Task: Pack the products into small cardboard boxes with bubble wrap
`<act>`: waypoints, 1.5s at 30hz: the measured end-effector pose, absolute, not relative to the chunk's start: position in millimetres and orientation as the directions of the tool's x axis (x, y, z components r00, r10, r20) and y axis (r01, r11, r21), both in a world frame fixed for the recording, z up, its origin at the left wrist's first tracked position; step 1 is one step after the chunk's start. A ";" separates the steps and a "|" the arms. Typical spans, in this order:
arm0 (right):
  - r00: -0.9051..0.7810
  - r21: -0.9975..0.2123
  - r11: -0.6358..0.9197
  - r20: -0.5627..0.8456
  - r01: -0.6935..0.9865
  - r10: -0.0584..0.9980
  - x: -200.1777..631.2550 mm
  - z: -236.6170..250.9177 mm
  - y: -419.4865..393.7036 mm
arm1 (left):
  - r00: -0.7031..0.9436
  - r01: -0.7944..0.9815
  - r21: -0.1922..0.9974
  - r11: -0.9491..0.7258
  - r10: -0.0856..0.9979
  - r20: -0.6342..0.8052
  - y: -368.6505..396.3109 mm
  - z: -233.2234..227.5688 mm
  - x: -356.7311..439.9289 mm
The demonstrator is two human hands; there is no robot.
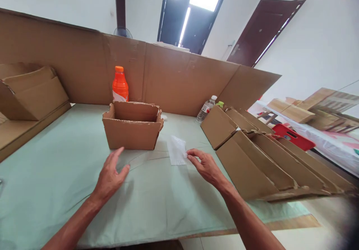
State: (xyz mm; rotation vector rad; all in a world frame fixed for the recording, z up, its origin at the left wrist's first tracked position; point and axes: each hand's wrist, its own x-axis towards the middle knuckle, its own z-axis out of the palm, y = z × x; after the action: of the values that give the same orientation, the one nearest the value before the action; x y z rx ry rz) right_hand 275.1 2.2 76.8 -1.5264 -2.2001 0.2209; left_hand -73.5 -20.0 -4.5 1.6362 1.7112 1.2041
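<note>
Right hand is at the clear plastic bag, thumb and forefinger pinching its right edge, so the bag sits at nine o'clock from that grip, flat on the pale green worktop. Left hand hovers released, fingers spread, holding nothing, the bag out at its two o'clock and well apart. Straight ahead at twelve o'clock from the left hand stands the small open cardboard box, the bag lying just beside its lower right corner. Behind the box, at twelve, an orange drink bottle stands upright against the tall cardboard wall. Off at two o'clock from the right hand, a clear water bottle; at three, a stack of flattened cartons leaning in a row.
</note>
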 end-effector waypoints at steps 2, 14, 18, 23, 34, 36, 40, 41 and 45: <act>-0.299 -0.426 0.412 0.309 0.805 0.903 271.0 101.5 -15.1 | -0.026 0.534 0.820 -0.208 0.965 0.261 -29.8 -1.7 -54.3; -0.496 -0.571 0.642 0.413 0.513 0.764 263.9 242.6 -86.8 | 0.454 0.177 0.887 -0.426 0.835 0.311 -15.3 30.6 50.2; -0.224 -0.538 0.607 0.612 0.585 0.759 276.7 262.5 -63.6 | 0.532 0.106 0.970 -0.220 0.836 0.132 -49.8 27.2 46.7; -0.225 -0.599 0.480 0.452 0.640 0.863 276.5 223.2 26.0 | 0.492 -0.122 0.982 0.144 0.868 -0.066 -103.4 -3.4 16.8; -0.190 -0.644 0.290 0.223 0.708 0.956 249.8 57.0 77.2 | 0.335 0.047 0.933 0.358 0.874 -0.352 -130.6 -11.8 -5.8; -0.336 -0.624 0.370 0.178 0.688 0.925 269.0 54.0 31.9 | 0.365 -0.047 0.854 0.519 0.804 -0.469 -127.7 -4.8 -6.5; -0.626 -0.583 0.489 -0.045 0.649 0.779 286.0 47.8 -67.6 | 0.436 -0.329 0.632 0.702 0.706 -0.558 -115.7 11.9 -4.7; -0.623 -0.584 0.477 -0.064 0.657 0.780 282.7 44.3 -85.6 | 0.436 -0.378 0.599 0.706 0.707 -0.558 -110.7 15.5 -3.3; -0.400 -0.678 0.339 0.073 0.652 0.914 251.3 23.4 -105.6 | 0.424 -0.460 0.566 0.684 0.729 -0.537 -88.8 24.4 3.6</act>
State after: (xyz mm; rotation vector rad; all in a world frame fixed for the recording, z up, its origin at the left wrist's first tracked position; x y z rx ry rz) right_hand 251.3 -105.6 23.4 -1.3719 -2.1644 0.7898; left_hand 3.6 -88.8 24.4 0.3587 0.8463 0.7640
